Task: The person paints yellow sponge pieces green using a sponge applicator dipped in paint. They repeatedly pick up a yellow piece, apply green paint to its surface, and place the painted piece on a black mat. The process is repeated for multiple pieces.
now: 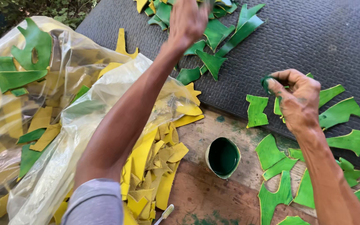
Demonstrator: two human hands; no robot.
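The biggest thing is one dark rubber mat (313, 37) that covers the far part of the bench (213, 196). On the left lies one large clear plastic bag (63, 137), open, with yellow and green cut pieces inside; the number of them I cannot count through the plastic. Beside the bag is one heap of yellow cut pieces (155, 166), too many and too overlapped to count exactly. At the right, about twelve green painted pieces (271, 152) lie spread, some on the mat and some on the wooden bench, and a second group of about ten green pieces (213, 46) lies at the far edge of the mat. Between the yellow heap and the green pieces stands one small cup of green paint (223, 157). One toothbrush (165, 213) lies at the near edge.

The left hand (187, 18) is raised above the far group; its fingers are blurred, so I cannot tell how closed it is or if it holds something. The right hand (296, 98) is closed around one small green-stained pad (266, 82), just above the mat
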